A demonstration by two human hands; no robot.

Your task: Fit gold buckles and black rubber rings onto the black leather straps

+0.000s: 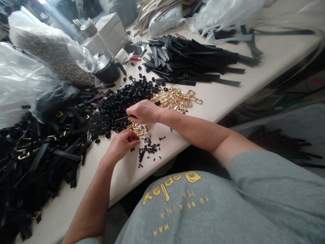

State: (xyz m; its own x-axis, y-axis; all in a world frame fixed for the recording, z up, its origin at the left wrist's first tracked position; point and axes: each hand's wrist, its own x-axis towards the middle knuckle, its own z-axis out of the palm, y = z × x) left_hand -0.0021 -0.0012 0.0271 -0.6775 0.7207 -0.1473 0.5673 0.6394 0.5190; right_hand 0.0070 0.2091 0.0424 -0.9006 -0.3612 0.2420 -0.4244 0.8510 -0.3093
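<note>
My right hand [145, 112] is closed around a thin dark strip-like piece [121, 119], which sticks out to the left over the pile of black loops [127, 96]; its exact kind is unclear. Below it, my left hand [123, 145] has its fingers bent together at a small group of gold buckles [137, 128]. Whatever lies between those fingertips is hidden. Small black bits [149, 147] are scattered just right of the left hand. Behind the right wrist spreads a larger heap of gold buckles [175, 99].
Black straps [188, 59] lie stacked at the back. Straps with gold buckles [38, 152] cover the table's left side. A lidded dark pot [105, 67], a phone [134, 50], a white box [111, 28] and a filled plastic bag [53, 51] stand behind. The table edge [162, 164] runs diagonally near my body.
</note>
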